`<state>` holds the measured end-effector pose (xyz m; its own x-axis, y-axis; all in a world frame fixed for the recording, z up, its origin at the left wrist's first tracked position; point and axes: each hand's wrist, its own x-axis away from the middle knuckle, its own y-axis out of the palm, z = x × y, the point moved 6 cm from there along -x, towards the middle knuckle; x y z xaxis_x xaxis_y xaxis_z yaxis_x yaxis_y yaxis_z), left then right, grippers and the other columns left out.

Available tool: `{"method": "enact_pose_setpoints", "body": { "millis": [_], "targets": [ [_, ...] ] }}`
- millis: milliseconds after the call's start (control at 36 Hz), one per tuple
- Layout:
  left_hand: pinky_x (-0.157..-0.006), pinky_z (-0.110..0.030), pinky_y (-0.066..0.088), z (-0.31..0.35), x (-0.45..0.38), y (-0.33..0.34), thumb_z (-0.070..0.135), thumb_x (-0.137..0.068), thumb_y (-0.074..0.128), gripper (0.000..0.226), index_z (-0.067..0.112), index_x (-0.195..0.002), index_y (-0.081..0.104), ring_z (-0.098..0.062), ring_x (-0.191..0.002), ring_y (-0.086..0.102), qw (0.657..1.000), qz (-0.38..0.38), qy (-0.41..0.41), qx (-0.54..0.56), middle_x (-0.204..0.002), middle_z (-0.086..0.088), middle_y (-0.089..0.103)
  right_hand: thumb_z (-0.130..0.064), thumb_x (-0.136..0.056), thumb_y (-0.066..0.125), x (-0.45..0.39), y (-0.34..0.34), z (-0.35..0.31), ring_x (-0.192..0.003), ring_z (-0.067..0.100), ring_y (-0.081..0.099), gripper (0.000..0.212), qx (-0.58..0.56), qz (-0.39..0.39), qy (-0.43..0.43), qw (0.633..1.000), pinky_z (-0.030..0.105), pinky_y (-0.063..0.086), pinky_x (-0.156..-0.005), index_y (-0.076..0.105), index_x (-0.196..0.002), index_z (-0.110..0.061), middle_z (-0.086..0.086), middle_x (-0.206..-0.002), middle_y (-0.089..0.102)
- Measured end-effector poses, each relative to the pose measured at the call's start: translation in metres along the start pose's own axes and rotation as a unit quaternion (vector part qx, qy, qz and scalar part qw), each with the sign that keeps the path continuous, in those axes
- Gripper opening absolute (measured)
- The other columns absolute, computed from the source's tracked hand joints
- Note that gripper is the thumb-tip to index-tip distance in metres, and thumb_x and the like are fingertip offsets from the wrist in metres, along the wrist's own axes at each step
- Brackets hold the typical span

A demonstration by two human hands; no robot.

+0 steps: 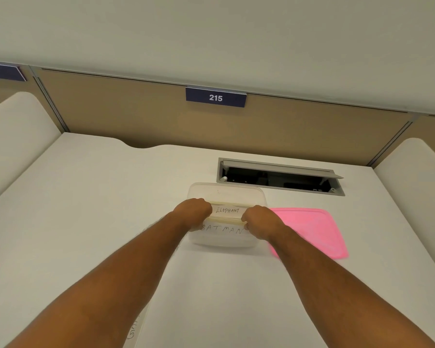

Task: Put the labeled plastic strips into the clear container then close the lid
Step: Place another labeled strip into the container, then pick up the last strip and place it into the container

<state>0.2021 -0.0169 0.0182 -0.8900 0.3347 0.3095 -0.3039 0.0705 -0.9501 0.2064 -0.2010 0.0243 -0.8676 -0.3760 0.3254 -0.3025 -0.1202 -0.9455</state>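
Observation:
A clear container (226, 190) stands open on the white desk, ahead of me. My left hand (194, 209) and my right hand (258, 219) each grip one end of a plastic strip labeled ELEPHANT (227, 210), holding it over the container's opening. A strip labeled BATMAN (222, 230) lies inside the container, seen through its near wall. The pink lid (312, 232) lies flat on the desk, just right of the container. Another labeled strip (136, 327) lies near the desk's front edge, mostly hidden under my left forearm.
A cable hatch (280, 177) with its flap raised is set into the desk behind the container. A beige partition with a plate reading 215 (215, 97) closes the back. Curved white dividers (15, 126) stand on both sides.

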Motion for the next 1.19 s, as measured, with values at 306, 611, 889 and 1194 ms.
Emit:
{"method": "enact_pose_setpoints", "body": {
  "millis": [306,611,889,1194],
  "targets": [
    [-0.087,-0.036,0.048,-0.002,0.013,-0.008,0.025,-0.091,0.067,0.031,0.016,-0.121,0.063,-0.026,-0.109,0.059,0.997,0.071,0.016,0.038,-0.117,-0.003,0.063,-0.032,-0.097,0.057,0.009,-0.006,-0.001,-0.093,0.028,0.064,0.026,-0.032,0.027,0.000,0.999,0.032,0.048,-0.073,0.070,-0.109,-0.012,0.007,-0.106,0.068],
    [-0.067,-0.032,0.048,0.004,0.062,-0.026,0.028,-0.092,0.063,0.014,0.016,-0.098,0.067,-0.018,-0.090,0.056,0.950,0.287,-0.009,0.125,-0.092,0.003,0.063,-0.038,-0.099,0.052,0.040,-0.036,-0.031,-0.074,0.021,0.055,0.030,-0.044,0.242,-0.066,0.967,0.032,0.040,-0.063,0.067,-0.087,-0.015,0.001,-0.081,0.062],
    [-0.056,-0.031,0.046,-0.017,0.132,0.001,0.021,-0.090,0.065,0.009,0.017,-0.082,0.060,-0.015,-0.075,0.051,0.913,0.363,-0.088,0.163,-0.077,0.008,0.055,-0.026,-0.094,0.066,0.078,-0.038,-0.092,-0.061,0.028,0.051,0.032,-0.049,0.388,-0.205,0.897,0.038,0.042,-0.055,0.058,-0.068,-0.010,0.007,-0.065,0.055],
    [-0.072,-0.030,0.051,-0.061,0.180,0.070,0.040,-0.092,0.059,0.016,0.024,-0.091,0.061,-0.013,-0.084,0.058,0.913,0.212,-0.256,0.235,-0.089,0.011,0.057,-0.037,-0.100,0.049,0.089,0.011,-0.151,-0.068,0.026,0.054,0.037,-0.051,0.250,-0.265,0.930,0.038,0.043,-0.057,0.060,-0.076,-0.012,0.004,-0.073,0.058]
  ]
}}
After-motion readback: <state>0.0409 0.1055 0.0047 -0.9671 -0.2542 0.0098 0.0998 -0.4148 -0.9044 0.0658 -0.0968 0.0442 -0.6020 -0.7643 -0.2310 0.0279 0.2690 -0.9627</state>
